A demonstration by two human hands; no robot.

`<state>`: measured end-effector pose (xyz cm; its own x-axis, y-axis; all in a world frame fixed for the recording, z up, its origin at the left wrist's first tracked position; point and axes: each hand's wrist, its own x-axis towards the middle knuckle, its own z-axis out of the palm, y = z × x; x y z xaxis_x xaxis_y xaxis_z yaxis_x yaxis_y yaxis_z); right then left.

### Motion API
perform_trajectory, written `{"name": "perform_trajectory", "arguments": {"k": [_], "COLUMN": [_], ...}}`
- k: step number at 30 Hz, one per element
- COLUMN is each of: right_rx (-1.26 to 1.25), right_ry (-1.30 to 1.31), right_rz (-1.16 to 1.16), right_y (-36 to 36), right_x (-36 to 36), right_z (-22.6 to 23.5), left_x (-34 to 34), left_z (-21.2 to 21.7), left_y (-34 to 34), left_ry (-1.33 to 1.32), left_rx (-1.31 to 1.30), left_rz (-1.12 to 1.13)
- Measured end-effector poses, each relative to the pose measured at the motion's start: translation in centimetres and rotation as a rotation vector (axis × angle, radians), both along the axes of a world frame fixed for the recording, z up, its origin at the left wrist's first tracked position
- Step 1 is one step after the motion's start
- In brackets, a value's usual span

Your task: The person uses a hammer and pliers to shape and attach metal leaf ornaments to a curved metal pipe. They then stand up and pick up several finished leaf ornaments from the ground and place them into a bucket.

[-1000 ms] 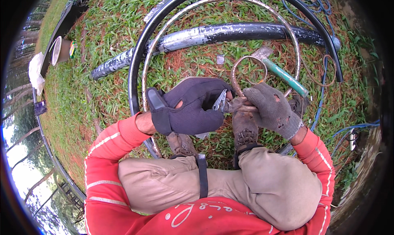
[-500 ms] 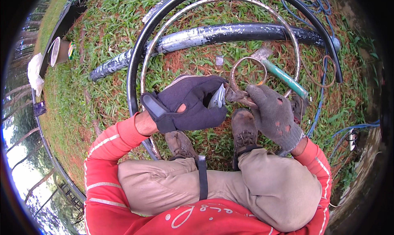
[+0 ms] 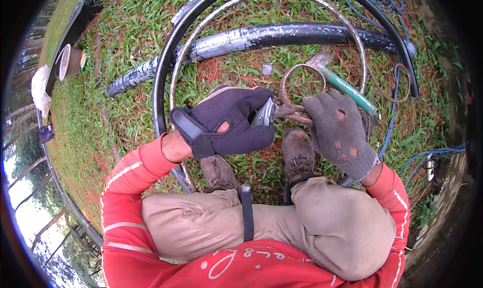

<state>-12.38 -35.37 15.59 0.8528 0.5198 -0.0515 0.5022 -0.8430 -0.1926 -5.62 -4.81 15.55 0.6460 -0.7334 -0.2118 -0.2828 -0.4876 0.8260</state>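
Gripping pliers (image 3: 263, 113) in left hand (image 3: 229, 122) | right hand (image 3: 338, 132) holding rusty wire ring (image 3: 302, 84) | risk: wire may slip, poking through the holed glove.

An outdoor yard: grass (image 3: 126, 51), black pipes (image 3: 282, 36), fence (image 3: 75, 222).

- pliers (image 3: 265, 113): silvery metal jaws, held level, closed on the wire's twisted end.
- rusty wire (image 3: 301, 84): bent into a small round loop, held above the grass.
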Motion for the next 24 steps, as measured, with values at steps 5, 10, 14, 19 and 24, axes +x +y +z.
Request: {"name": "perform_trajectory", "arguments": {"k": [5,10,14,19,24], "right_rx": [0.154,0.189,0.108,0.299,0.218], "right_ry": [0.223,0.208,0.403,0.166,0.298], "right_rz": [-0.049,-0.029,-0.007,0.114,0.176], "right_y": [-0.5,-0.4,1.0,1.3,3.0], "right_x": [0.2,-0.4,-0.5,-2.3,-1.5], "right_z": [-0.3,-0.5,1.8,0.6,1.7], "left_x": [-0.3,0.5,-0.1,-3.1,-4.4], "left_z": [0.5,2.4,2.1,1.4,2.4], "left_y": [-0.2,-1.2,-0.4,1.6,2.8], "left_ry": [-0.135,0.028,0.115,0.181,0.31], "left_rx": [-0.011,0.154,0.21,0.139,0.09], "left_rz": [0.006,0.044,-0.009,-0.01,0.024]}}
